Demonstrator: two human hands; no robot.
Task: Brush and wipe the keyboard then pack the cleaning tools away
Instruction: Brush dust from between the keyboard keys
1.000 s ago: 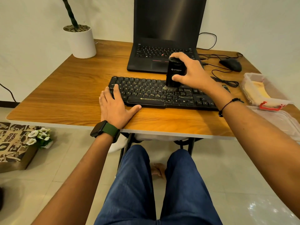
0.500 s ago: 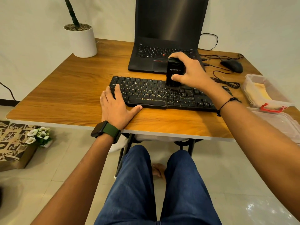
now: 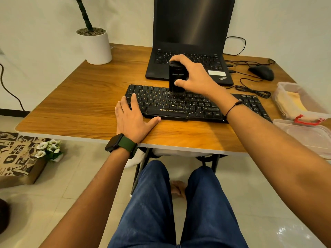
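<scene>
The right hand (image 3: 195, 76) grips the black brush (image 3: 176, 77) upright on the keyboard (image 3: 179, 104), bristles seemingly touching the upper rows, while at eight o'clock the left hand (image 3: 133, 119) lies flat, fingers relaxed, on the keyboard's corner and the surface (image 3: 80, 104).

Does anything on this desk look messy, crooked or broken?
Nothing looks spilled or broken. The keyboard lies slightly askew to the desk edge, its right end farther back. The container's lid is off, overhanging the desk's front right corner. Loose cables trail by the mouse.
</scene>
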